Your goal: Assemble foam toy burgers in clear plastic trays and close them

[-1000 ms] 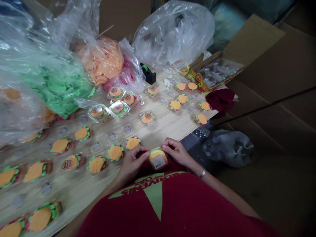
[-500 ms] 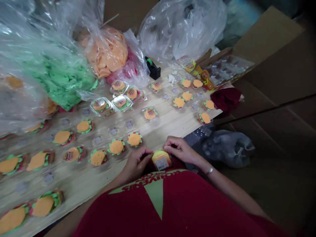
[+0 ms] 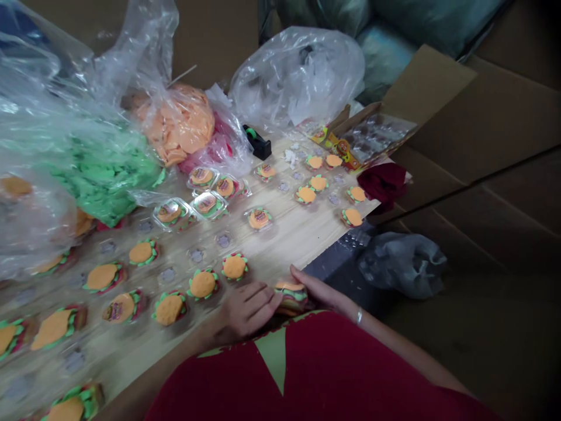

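Observation:
Both my hands hold one small burger-shaped toy (image 3: 290, 294) in a clear plastic shell at the near edge of the wooden board (image 3: 302, 234). My left hand (image 3: 248, 310) has its fingers closed on the toy's left side. My right hand (image 3: 315, 289) grips its right side, partly hidden by my red shirt. The toy lies on its side, so its orange, green and red layers show. Just left of my hands, several more burger toys (image 3: 202, 284) lie in rows on the board.
Big clear bags of green pieces (image 3: 103, 175) and orange pieces (image 3: 182, 123) stand at the back left. A black tape dispenser (image 3: 258, 141), an open box of clear shells (image 3: 372, 131), a dark red cloth (image 3: 383, 181) and a grey bag (image 3: 403, 263) lie to the right. Cardboard surrounds the board.
The toy has been turned from label-up to its side, showing its layers. My hands have sunk a little lower and closer to my body. The camera has shifted slightly.

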{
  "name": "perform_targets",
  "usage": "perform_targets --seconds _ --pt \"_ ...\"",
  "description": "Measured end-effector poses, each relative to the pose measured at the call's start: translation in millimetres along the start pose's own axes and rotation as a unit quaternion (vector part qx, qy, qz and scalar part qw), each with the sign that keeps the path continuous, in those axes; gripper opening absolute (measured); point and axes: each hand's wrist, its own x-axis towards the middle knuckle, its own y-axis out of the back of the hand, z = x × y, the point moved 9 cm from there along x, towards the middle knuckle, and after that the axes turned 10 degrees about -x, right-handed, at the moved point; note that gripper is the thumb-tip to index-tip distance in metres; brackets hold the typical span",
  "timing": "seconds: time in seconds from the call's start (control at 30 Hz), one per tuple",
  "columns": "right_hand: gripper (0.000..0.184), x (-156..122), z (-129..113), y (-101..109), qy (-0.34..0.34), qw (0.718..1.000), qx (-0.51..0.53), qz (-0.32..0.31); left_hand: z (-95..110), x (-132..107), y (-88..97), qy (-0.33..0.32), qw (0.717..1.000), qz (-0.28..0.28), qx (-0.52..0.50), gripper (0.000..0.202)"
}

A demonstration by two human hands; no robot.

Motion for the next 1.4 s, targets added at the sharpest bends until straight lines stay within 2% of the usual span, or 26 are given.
perform_targets --seconds 0.07,0.13,0.23,0.3,0.33,0.4,0.47,0.5,0.53,0.63,0.7,0.77,0.87,0.93,1.07,1.13,1.3,1.4 --pt "0.053 1.1 -3.7 -9.5 -0.028 0.997 0.053 -0.040 1.8 -3.3 2.3 -0.050 0.998 -0.032 0.010 0.032" --pt "0.047 3.7 -22.6 -7.2 0.019 0.996 0.082 -0.020 -8.2 -8.4 9.1 -0.035 0.999 -0.015 -0.005 0.035" --pt "0.042 4.7 -53.5 6.7 0.144 0.986 0.052 0.068 -32.5 -21.5 24.6 0.058 0.994 0.086 -0.033 0.037" --pt "0.041 4.2 -62.2 8.8 0.196 0.975 -0.003 0.102 -52.1 -33.8 30.1 0.160 0.971 0.145 -0.101 0.031" --pt "0.041 4.3 -63.1 7.2 0.212 0.971 -0.036 0.109 -62.3 -40.4 29.6 0.221 0.948 0.164 -0.159 0.025" --pt "0.043 4.9 -61.8 1.2 0.231 0.961 -0.104 0.112 -78.4 -51.3 17.4 0.351 0.868 0.169 -0.309 0.017" --pt "0.046 5.5 -59.6 -6.4 0.235 0.952 -0.163 0.105 -82.3 -55.9 -0.4 0.460 0.774 0.141 -0.412 0.029" --pt "0.047 5.6 -59.5 -10.0 0.236 0.949 -0.186 0.099 -81.0 -54.7 -7.6 0.498 0.740 0.123 -0.435 0.036" --pt "0.048 5.0 -60.7 -12.5 0.240 0.945 -0.202 0.095 -79.1 -51.4 -13.2 0.524 0.719 0.104 -0.445 0.038" --pt "0.052 1.1 -65.5 -14.1 0.239 0.943 -0.218 0.083 -75.0 -37.8 -22.5 0.546 0.702 0.078 -0.450 0.029" --pt "0.052 -1.9 -64.6 -11.8 0.218 0.952 -0.205 0.066 -74.7 -34.4 -24.5 0.547 0.697 0.090 -0.454 0.029" --pt "0.051 -4.9 -60.3 -8.0 0.188 0.962 -0.190 0.052 -74.9 -34.9 -23.7 0.542 0.705 0.101 -0.446 0.029" --pt "0.047 -8.2 -55.0 -0.5 0.156 0.968 -0.184 0.065 -73.4 -35.4 -22.1 0.524 0.721 0.095 -0.444 0.029" --pt "0.046 -8.5 -56.4 1.8 0.160 0.966 -0.184 0.081 -72.7 -34.8 -20.9 0.513 0.726 0.089 -0.448 0.029" --pt "0.045 -2.5 -64.9 1.6 0.181 0.961 -0.183 0.105 -78.0 -33.7 -16.7 0.510 0.715 0.107 -0.466 0.030" --pt "0.047 3.1 -69.2 1.8 0.192 0.957 -0.186 0.114 -84.1 -35.3 -16.9 0.522 0.692 0.126 -0.483 0.028" --pt "0.051 22.9 -69.0 3.2 0.199 0.958 -0.181 0.102 -101.4 -53.1 -31.5 0.595 0.583 0.184 -0.522 0.029" --pt "0.052 34.1 -61.5 4.0 0.189 0.964 -0.166 0.080 -107.0 -59.3 -40.0 0.602 0.544 0.210 -0.545 0.032"
